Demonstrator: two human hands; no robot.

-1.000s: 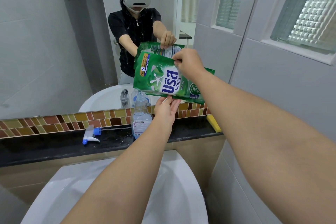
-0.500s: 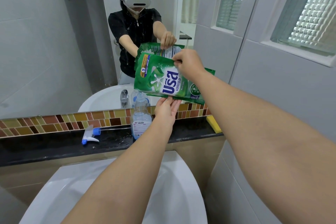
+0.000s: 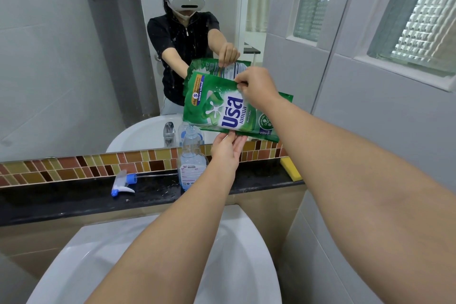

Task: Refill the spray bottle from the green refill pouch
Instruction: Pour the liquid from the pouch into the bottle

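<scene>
Above the black stone ledge [image 3: 74,201], the glossy green plastic refill pouch [image 3: 222,108] hangs tilted, its lower corner just over the open neck of the clear plastic spray bottle [image 3: 191,158] standing by the mirror; the right hand [image 3: 256,90] pinches the pouch's upper edge shut between thumb and fingers; the left hand [image 3: 227,149] lies flat and spread beneath its bottom edge. Compared with a second ago, almost nothing has shifted, so pouring seems steady; whether liquid runs I cannot tell. The white-and-blue trigger sprayer head [image 3: 122,183] lies apart, left.
</scene>
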